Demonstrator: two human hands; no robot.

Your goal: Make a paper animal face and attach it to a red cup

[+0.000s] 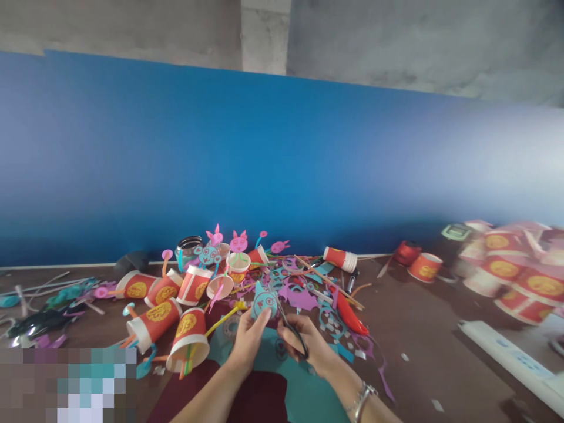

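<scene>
My left hand (247, 339) pinches a light-blue paper animal face (263, 301) with pointed ears and drawn features. The thumb lies over its lower part. My right hand (311, 342) is closed around a pair of dark-handled scissors (301, 342), whose blades point up toward the right edge of the face. Whether the blades touch the paper I cannot tell. Below both hands lies a teal paper sheet (311, 392) with a drawn round figure on it. Purple paper offcuts (299, 296) and small scraps surround the hands.
Several red paper cups (194, 285) lie and stand to the left, some with coloured strips and paper faces. A red marker-like object (351, 314) lies right of the scraps. Farther right are stacked cups (502, 264) and a white power strip (506, 358). Behind runs a blue partition (264, 153).
</scene>
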